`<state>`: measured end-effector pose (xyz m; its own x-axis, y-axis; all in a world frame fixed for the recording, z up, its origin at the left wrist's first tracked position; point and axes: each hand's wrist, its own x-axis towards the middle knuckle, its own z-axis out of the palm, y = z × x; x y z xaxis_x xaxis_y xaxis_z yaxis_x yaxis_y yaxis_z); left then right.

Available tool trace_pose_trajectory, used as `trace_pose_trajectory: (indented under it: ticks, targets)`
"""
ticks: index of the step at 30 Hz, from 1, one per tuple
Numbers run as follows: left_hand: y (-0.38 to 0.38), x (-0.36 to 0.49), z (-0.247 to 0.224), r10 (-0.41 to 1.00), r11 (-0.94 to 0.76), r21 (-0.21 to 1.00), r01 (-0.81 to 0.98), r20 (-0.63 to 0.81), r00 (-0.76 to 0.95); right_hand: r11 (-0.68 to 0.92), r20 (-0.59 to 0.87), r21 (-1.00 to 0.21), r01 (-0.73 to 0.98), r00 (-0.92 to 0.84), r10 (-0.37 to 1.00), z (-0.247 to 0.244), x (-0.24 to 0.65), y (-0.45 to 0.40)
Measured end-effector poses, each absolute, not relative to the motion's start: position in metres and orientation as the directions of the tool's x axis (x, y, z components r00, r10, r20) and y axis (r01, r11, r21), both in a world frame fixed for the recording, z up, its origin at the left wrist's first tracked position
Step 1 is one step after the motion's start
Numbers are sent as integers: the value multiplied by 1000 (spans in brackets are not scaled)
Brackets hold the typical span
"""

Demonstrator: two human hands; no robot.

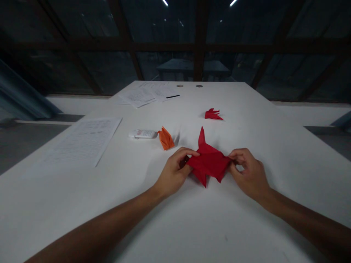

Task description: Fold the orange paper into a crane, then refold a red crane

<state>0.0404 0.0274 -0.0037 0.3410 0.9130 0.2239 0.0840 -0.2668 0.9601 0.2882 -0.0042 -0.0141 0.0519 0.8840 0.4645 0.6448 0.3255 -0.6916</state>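
Note:
A red folded paper figure (210, 160), with several pointed corners, is stretched between my two hands just above the white table. My left hand (175, 170) pinches its left corner, thumb below and fingers on top. At the opposite corner, my right hand (248, 171) grips the paper between thumb and fingertips. One narrow red point sticks up at the far side, and another points down toward me. Beyond my left hand stands an orange folded paper piece (166, 138). A smaller red folded paper piece (213, 114) lies farther back on the right.
A white bottle with printed text (143, 134) lies left of the orange piece. Printed sheets (82, 142) cover part of the table's left side, with more papers (142, 95) and a dark pen-like strip (172, 96) behind. Two round discs (180, 86) sit near the far edge, before dark windows.

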Motion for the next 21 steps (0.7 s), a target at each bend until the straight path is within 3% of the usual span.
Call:
trace_pose_trajectory:
  ticks: [6, 9, 13, 21]
  targets:
    - [25, 31, 0, 844, -323, 946, -22, 299, 444, 407, 415, -696, 591, -131, 900, -15, 293, -3]
    - [26, 30, 2, 849, -356, 934, -41, 341, 404, 406, 419, -713, 571, -117, 900, -16, 293, -4]
    - [28, 37, 2, 925, -241, 970, 2, 229, 304, 427, 479, -694, 580, -70, 875, -16, 290, -5]
    - [28, 41, -2, 947, 51, 992, -116, -11, 322, 650, 737, -425, 630, -176, 652, -14, 288, -5]
